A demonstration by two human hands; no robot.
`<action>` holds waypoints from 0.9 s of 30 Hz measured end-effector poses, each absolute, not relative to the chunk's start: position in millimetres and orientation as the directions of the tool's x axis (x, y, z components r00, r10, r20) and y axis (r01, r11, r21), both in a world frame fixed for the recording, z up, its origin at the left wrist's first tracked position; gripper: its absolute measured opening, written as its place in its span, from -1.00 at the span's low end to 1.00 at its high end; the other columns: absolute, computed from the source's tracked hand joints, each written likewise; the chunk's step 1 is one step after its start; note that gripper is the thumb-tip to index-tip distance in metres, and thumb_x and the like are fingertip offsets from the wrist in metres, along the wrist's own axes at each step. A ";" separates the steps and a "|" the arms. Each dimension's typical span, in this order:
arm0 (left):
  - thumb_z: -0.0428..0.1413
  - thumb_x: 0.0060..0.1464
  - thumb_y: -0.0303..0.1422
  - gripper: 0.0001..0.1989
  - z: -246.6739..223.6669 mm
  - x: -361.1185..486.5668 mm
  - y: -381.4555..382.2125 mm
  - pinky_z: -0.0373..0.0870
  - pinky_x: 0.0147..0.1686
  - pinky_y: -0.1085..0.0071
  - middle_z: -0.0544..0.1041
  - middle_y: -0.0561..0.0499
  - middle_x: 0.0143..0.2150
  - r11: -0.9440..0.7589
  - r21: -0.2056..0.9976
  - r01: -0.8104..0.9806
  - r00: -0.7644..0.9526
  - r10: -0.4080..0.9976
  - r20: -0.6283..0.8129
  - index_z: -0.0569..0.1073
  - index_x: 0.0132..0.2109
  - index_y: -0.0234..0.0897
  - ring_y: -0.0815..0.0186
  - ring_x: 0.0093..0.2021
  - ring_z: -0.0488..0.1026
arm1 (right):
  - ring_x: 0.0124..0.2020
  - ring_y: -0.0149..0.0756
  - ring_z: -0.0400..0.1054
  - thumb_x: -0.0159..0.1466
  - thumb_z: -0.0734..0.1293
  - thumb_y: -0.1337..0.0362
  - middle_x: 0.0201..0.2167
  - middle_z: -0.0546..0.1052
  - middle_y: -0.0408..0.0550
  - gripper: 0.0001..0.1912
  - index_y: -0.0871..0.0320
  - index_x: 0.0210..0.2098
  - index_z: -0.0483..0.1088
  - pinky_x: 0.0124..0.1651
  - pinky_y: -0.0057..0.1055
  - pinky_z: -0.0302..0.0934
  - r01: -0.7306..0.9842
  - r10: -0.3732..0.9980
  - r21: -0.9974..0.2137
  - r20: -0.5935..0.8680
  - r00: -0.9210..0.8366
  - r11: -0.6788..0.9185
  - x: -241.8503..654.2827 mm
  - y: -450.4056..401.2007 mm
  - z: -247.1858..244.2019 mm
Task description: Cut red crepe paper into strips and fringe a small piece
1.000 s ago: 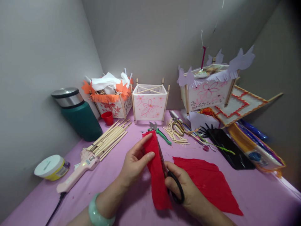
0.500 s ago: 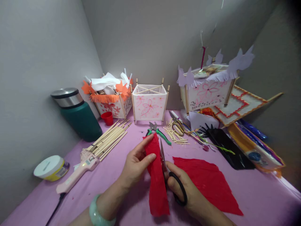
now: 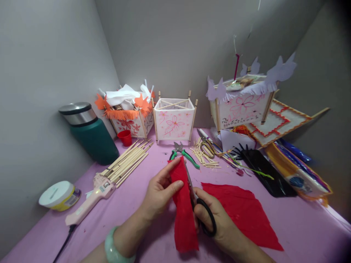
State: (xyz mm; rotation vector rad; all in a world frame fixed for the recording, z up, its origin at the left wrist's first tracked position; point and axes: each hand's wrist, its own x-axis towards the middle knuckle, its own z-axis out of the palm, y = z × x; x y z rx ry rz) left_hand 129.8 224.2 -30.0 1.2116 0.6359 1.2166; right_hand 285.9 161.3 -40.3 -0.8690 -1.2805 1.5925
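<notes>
A long strip of red paper (image 3: 185,223) hangs over the middle of the purple table, its upper part pinched between the thumb and fingers of my left hand (image 3: 161,190). My right hand (image 3: 212,215) grips black-handled scissors (image 3: 208,219), their blades pointing up along the strip's right edge and nearly together. A larger red sheet (image 3: 242,210) lies flat to the right of my right hand. Just beyond the strip's top rest green-handled pliers (image 3: 190,159).
Sticks (image 3: 128,160), a pink glue gun (image 3: 90,204), a white tub (image 3: 59,195) and a green bottle (image 3: 93,137) stand or lie left. Decorated lanterns (image 3: 174,122) line the back. Short sticks (image 3: 205,157), a black phone-like slab (image 3: 265,171) and a plastic packet (image 3: 301,175) are right.
The scissors and my right hand have shifted slightly up and left, and the blades have closed somewhat. My left hand and the strip have moved slightly right.
</notes>
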 end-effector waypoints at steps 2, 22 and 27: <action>0.28 0.03 -0.38 -0.46 -30.2 129.8 223.8 0.41 0.04 0.36 0.48 -0.05 0.19 -0.103 0.931 -0.350 0.296 0.931 0.215 0.45 0.18 -0.06 0.14 0.13 0.44 | -0.57 -0.48 0.09 0.19 0.30 -0.24 -0.57 0.29 -0.25 -0.44 0.17 -0.22 0.30 -0.50 -0.52 -0.04 -0.220 0.931 -0.973 0.016 -0.365 -0.070 285.4 161.3 -39.8; 0.26 0.05 -0.41 -0.51 -28.7 130.4 220.5 0.43 -0.06 0.49 0.57 0.02 0.08 -0.038 0.924 -0.379 0.353 0.917 0.183 0.46 0.15 -0.03 0.32 -0.04 0.52 | -0.59 -0.45 0.21 0.22 0.25 -0.26 -0.55 0.38 -0.18 -0.43 0.18 -0.30 0.30 -0.55 -0.53 0.14 -0.258 0.919 -0.965 0.144 -0.368 0.049 286.0 164.4 -41.8; 0.23 0.10 -0.31 -0.59 -28.7 129.8 220.1 0.44 -0.05 0.45 0.57 -0.01 0.07 -0.036 0.944 -0.329 0.311 0.939 0.144 0.50 0.12 -0.06 0.27 -0.02 0.52 | -0.58 -0.47 0.20 0.20 0.26 -0.28 -0.55 0.39 -0.18 -0.42 0.18 -0.31 0.30 -0.53 -0.53 0.11 -0.261 0.921 -0.965 0.138 -0.365 0.041 286.0 164.2 -39.5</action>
